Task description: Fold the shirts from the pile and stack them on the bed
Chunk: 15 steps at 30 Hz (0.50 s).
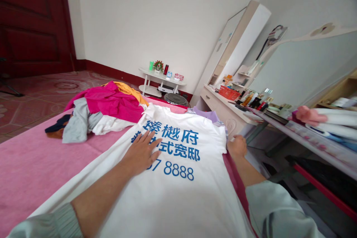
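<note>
A white T-shirt (178, 189) with blue printed characters and digits lies spread flat on the pink bed cover (33, 163). My left hand (142, 152) rests flat on the print, fingers stretched out and spread. My right hand (237, 145) is closed on the shirt's right sleeve edge at the side of the bed. Under the shirt's far right corner a lilac garment (208, 113) shows.
A heap of clothes (103, 109) in magenta, orange, grey and white lies at the bed's far left. A white dresser (231, 113) with bottles and a red basket stands right, with a mirror above. A small white shelf table (163, 81) stands by the far wall. A dark red door (30, 22) is back left.
</note>
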### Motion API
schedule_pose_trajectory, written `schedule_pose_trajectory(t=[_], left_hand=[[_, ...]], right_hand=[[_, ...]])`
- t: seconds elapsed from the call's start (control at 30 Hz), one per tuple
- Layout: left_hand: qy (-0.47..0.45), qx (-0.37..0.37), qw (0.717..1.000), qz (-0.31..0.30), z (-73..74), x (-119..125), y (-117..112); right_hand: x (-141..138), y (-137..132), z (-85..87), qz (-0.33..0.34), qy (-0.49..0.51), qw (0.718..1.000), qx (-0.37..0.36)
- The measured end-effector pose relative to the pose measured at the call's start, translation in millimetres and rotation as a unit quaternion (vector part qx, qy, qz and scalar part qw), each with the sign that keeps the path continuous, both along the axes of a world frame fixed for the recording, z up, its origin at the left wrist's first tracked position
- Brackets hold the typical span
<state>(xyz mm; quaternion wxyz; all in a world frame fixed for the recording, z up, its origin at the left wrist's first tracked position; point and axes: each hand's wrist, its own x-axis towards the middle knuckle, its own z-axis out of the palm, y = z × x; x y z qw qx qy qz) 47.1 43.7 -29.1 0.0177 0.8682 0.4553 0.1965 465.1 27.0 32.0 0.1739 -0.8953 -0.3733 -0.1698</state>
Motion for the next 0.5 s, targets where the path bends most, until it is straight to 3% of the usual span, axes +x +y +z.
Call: schedule_pose_trajectory(t=[0.1, 0.2, 0.27, 0.37, 0.5], left_hand=[[-0.002, 0.002, 1.000, -0.001, -1.1, 0.0, 0.9], [-0.002, 0.007, 1.000, 0.000, -0.2, -0.2, -0.1], [0.001, 0.009, 1.000, 0.000, 1.2, -1.0, -0.7], [0.006, 0.008, 1.000, -0.003, 3.2, -3.1, -0.7], [0.011, 0.004, 1.000, -0.004, 4.3, -4.0, -2.6]], right_hand=[[-34.9, -4.8, -1.7, 0.119, -0.026, 0.992, 0.019], [-98.7, -17.1, -12.6, 0.297, 0.000, 0.955, -0.012], [-143.4, -29.9, -22.5, 0.374, 0.044, 0.925, -0.059], [-190.8, -47.9, -34.9, 0.413, 0.092, 0.897, -0.127], [-208.9, -57.5, -40.6, 0.404, 0.059, 0.899, -0.157]])
